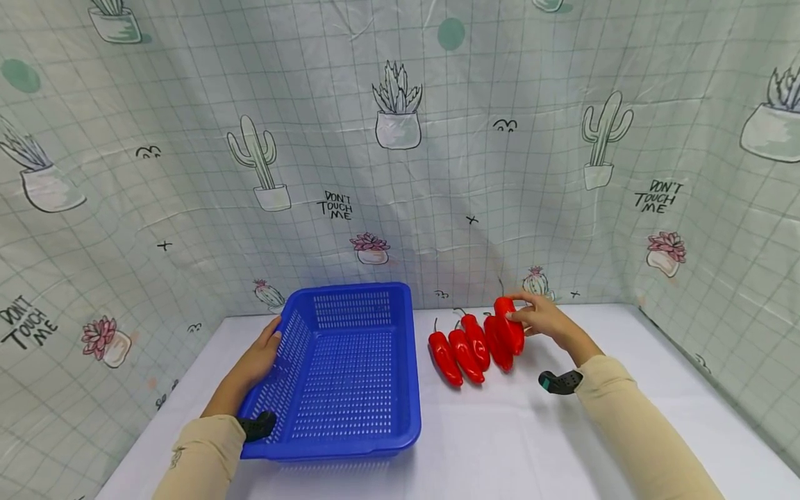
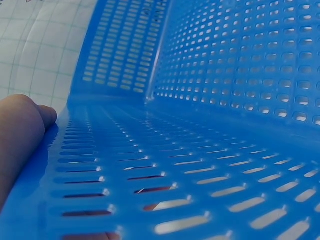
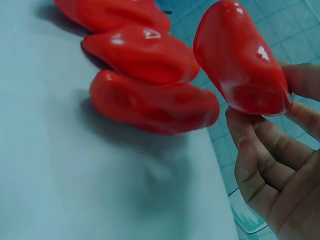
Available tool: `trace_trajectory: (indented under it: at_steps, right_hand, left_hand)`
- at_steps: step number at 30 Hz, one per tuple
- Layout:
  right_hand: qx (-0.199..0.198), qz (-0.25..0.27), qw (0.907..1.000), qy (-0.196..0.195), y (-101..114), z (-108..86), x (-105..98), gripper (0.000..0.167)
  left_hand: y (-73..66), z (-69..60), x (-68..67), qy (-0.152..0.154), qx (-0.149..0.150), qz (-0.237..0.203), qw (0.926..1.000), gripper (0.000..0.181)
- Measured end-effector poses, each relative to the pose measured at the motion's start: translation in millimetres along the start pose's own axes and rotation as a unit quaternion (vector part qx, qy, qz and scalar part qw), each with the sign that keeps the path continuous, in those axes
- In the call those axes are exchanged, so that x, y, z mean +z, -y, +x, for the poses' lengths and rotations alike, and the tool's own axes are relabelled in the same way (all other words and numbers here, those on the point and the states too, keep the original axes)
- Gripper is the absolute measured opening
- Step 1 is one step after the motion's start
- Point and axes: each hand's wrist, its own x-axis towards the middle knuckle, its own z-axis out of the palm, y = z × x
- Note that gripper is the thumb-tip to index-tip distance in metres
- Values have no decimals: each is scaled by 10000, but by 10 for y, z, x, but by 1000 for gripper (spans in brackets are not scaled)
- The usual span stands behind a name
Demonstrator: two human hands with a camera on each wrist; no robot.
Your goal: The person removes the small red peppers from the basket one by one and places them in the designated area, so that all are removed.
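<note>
A blue plastic basket (image 1: 344,375) with slotted walls stands on the left side of the table. My left hand (image 1: 259,357) holds its left rim, the thumb (image 2: 22,130) lying along the top edge and the fingers partly visible through the slots. Over the right end of a row of red peppers (image 1: 442,357), my right hand (image 1: 540,316) pinches one red pepper (image 3: 240,60) between thumb and fingers. That held pepper is raised off the table, its stem pointing up in the head view. The nearest lying pepper (image 3: 155,102) rests just below it.
The white table (image 1: 475,444) carries the basket and the peppers side by side. Behind it hangs a grid-patterned cloth (image 1: 450,187) with printed cacti, which also closes off both sides. Black straps with small devices (image 1: 560,382) sit at both wrists.
</note>
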Motion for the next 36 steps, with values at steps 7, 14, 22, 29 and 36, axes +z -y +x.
trace_trajectory:
  at_steps: [7, 14, 22, 29, 36]
  right_hand:
    - [81, -114, 9999, 10, -102, -25, -3, 55]
    - [198, -115, 9997, 32, -164, -9, 41, 55]
    - [272, -74, 9996, -90, -172, -37, 71, 58]
    - [442, 15, 9988, -224, -245, -39, 70, 59]
    - [702, 110, 9959, -556, -324, -37, 52, 62]
  left_hand:
    - [-28, -3, -19, 12, -23, -88, 10000, 54]
    - [-26, -2, -15, 1, -6, -68, 10000, 54]
    - [-26, -8, -12, -12, -13, -25, 10000, 54]
    - [-3, -9, 0, 4, 44, -87, 10000, 53]
    - [1, -11, -4, 19, 66, -176, 9998, 53]
